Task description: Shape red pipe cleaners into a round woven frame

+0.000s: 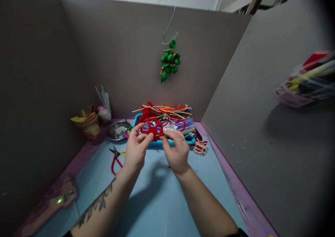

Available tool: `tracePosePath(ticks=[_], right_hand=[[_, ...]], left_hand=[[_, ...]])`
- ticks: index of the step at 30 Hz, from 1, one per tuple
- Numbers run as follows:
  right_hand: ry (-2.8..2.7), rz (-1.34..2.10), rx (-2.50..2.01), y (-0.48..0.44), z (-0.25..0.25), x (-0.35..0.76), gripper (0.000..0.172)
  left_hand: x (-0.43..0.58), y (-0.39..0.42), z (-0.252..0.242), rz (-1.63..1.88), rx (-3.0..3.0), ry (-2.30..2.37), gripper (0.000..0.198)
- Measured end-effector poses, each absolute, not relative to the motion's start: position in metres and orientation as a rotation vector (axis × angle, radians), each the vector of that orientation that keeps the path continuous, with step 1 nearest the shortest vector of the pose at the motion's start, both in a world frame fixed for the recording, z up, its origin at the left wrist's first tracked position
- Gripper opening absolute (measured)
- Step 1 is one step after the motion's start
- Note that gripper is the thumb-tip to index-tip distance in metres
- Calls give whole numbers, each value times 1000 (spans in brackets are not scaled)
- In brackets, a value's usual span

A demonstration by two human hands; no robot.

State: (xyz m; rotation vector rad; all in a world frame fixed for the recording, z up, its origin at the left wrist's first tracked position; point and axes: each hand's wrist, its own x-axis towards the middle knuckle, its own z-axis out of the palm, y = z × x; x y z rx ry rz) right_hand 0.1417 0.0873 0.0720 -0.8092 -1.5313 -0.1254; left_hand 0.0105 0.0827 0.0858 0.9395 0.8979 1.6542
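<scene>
A red openwork piece of bent pipe cleaners (154, 129) is held up between my hands, above the blue mat. My left hand (136, 148) pinches its left edge between thumb and fingers. On the right side, my right hand (176, 149) grips the lower right edge with thumb and forefinger. Small yellow bits show near its bottom. Right behind it stands a blue tray (157, 143) heaped with pipe cleaners (167, 109) in red, white, orange, purple and other colours. Scissors (117, 156) with red and yellow handles lie left of my left hand, blades spread.
A metal bowl (111, 131) holds small pale bits. Beside it are a pot (90, 125) and a cup of white sticks (105, 108). A pink glue gun (56, 204) lies front left. A green pipe-cleaner tree (170, 60) hangs from a wire. Grey panels enclose three sides.
</scene>
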Motion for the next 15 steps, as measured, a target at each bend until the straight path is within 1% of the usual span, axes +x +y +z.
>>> tracePosePath(ticks=[5,12,15], right_hand=[[-1463,80,-872,88,78,145,4],[-1472,202,-870,88,85,150,5],[-1518,209,-888,87,88,151,8]], left_hand=[[12,80,86,1611,1009,920,61],[13,77,89,1556,1048,918,61],[13,77,88,1548,1078,926,60]])
